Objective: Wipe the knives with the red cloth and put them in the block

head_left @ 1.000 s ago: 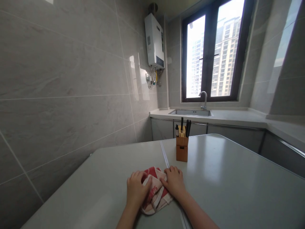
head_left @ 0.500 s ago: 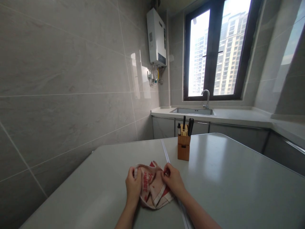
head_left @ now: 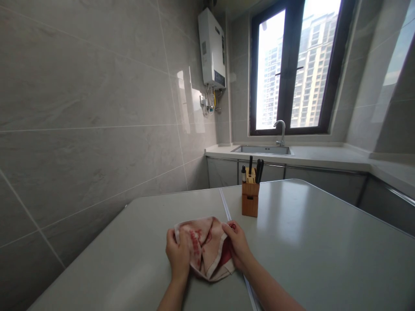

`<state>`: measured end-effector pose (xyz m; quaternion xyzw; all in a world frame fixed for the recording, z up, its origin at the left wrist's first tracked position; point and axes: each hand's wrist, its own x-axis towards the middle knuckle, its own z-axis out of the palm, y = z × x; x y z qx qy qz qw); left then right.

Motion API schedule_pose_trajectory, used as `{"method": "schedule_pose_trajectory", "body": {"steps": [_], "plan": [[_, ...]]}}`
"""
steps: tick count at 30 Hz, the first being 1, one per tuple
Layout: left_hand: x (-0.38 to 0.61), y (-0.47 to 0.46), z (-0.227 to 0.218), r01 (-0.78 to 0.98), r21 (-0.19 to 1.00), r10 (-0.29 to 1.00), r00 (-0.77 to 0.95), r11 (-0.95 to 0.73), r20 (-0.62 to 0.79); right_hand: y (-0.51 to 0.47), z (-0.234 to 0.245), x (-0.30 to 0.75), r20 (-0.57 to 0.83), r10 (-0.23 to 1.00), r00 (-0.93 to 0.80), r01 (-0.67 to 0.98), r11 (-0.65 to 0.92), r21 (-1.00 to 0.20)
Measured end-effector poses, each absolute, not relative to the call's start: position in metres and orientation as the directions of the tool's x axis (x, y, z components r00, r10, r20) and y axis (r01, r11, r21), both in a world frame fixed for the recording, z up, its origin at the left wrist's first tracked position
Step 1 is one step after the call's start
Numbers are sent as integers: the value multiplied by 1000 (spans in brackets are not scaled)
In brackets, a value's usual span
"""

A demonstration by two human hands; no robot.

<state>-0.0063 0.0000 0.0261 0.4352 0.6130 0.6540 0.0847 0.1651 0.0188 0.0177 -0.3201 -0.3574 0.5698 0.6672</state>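
A pale cloth with red print (head_left: 204,248) lies crumpled on the grey table (head_left: 308,246), partly lifted between my hands. My left hand (head_left: 178,255) pinches its left edge with closed fingers. My right hand (head_left: 238,246) grips its right edge, fingers curled round the fabric. The cloth's top edge is stretched between the two hands and its lower part sags onto the table.
A wooden knife block (head_left: 250,196) with black handles stands just beyond my right hand. A seam (head_left: 224,203) runs down the table. A tiled wall is on the left. Behind are a counter with a sink (head_left: 262,150) and tap, a window and a wall heater (head_left: 212,45).
Both hands went from pressing flat on the cloth to pinching its edges. They have lifted and spread it wider, the left hand moving left.
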Motion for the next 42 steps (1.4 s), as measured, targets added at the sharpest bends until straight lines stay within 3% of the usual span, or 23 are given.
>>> {"method": "schedule_pose_trajectory", "body": {"steps": [3,6,12,15,21,32,38,42], "plan": [[-20,7,24,340,918,577,-715,-204,393,23,16,169,72,988,138,-587,140,-797],[-19,8,24,291,929,614,-697,-230,371,20,21,168,75,993,90,-607,114,-786],[13,-6,27,369,849,821,-290,-379,492,4,36,160,142,978,-154,-604,21,-797],[25,-12,28,390,804,855,-74,-449,514,2,35,157,178,963,-204,-593,24,-805],[24,-10,27,349,796,852,19,-495,522,4,29,158,210,924,-320,-516,17,-856],[19,-7,22,366,826,856,-129,-428,500,8,23,157,235,880,-413,-379,69,-923],[7,1,21,270,907,790,-451,-323,416,14,28,164,321,921,-222,-191,282,-940],[-8,10,17,185,944,710,-623,-275,329,16,26,170,369,902,-225,44,388,-920]]}}
